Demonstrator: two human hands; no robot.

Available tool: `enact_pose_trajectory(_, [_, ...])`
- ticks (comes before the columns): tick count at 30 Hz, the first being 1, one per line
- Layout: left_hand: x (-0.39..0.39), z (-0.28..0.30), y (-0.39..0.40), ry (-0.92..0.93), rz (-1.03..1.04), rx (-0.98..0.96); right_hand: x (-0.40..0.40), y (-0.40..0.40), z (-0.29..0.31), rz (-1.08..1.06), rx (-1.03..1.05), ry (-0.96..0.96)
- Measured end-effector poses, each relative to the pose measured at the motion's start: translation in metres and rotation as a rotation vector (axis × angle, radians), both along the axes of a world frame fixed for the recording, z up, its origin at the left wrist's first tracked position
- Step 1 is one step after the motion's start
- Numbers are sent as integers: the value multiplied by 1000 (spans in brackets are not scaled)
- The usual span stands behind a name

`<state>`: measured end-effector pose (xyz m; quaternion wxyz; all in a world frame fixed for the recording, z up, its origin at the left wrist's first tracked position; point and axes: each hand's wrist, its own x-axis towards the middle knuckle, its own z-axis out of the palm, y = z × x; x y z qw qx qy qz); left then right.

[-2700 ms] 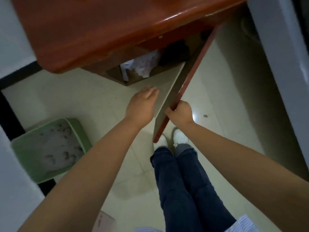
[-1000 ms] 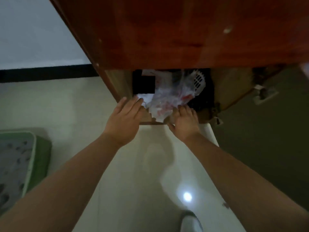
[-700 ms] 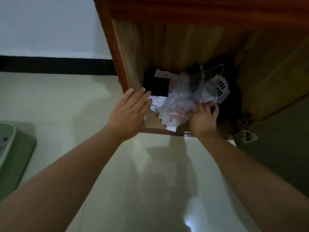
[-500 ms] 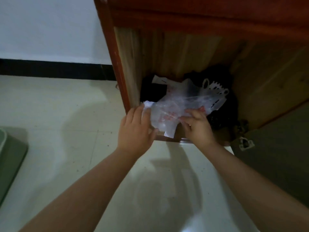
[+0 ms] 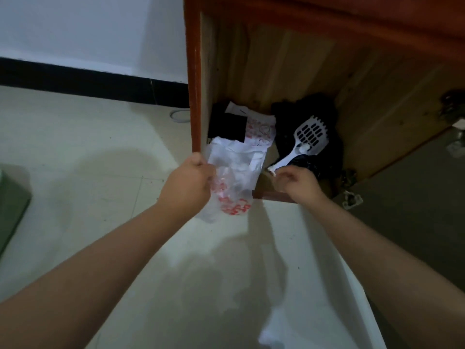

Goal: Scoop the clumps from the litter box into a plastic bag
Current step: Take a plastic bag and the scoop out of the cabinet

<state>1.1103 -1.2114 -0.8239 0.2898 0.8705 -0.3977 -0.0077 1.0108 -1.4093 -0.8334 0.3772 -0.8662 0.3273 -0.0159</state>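
My left hand (image 5: 187, 183) grips a clear plastic bag (image 5: 235, 190) with red print, held just in front of the open cabinet's bottom edge. A white slotted litter scoop (image 5: 310, 137) lies inside the cabinet on a black bag, its handle pointing toward me. My right hand (image 5: 298, 183) has its fingers curled and pinches the end of that handle. Only a dark green corner of the litter box (image 5: 11, 205) shows at the far left edge; its litter and clumps are out of view.
The wooden cabinet (image 5: 195, 102) stands open, with more printed bags (image 5: 260, 131) and a black flat item (image 5: 227, 127) inside. Its open door (image 5: 415, 197) hangs at the right. Pale tiled floor (image 5: 88, 172) lies between cabinet and litter box.
I opened the cabinet door and reached in with both hands. My left hand pulled the printed bag out toward me, uncovering the scoop; my right hand let go of the bags and moved to the scoop's handle.
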Motion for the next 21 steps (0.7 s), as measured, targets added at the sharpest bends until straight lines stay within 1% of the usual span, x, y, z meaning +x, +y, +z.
enact_pose_trajectory(1, [1,1,2,-32,-30,70,5,-6,-4,-18,-38,67])
enact_pose_trajectory(2, [0,2,3,-23,-62,152,10,-13,-9,-41,-66,107])
enact_pose_trajectory(5, [-8,2,0,88,-85,274,27,-30,-27,-138,-68,207])
enact_pose_trajectory(7, [-10,0,-7,131,-42,339,41,-38,-40,-210,-83,237])
enact_pose_trajectory(9, [-10,-4,-15,105,23,396,55,-45,-50,-282,-101,252])
enact_pose_trajectory(12, [-7,-12,-21,147,155,393,70,-60,-71,-427,8,233])
enact_pose_trajectory(13, [-7,-13,-22,186,205,363,71,-63,-75,-437,57,234])
enact_pose_trajectory(15, [-8,-16,-22,228,288,276,73,-68,-80,-468,83,208])
enact_pose_trajectory(18, [-9,-19,-19,261,348,223,76,-74,-82,-540,174,80])
enact_pose_trajectory(20, [-14,-19,-14,292,377,276,76,-71,-78,-592,241,-22])
enact_pose_trajectory(21, [-15,-20,-11,315,398,311,75,-65,-69,-633,321,-76])
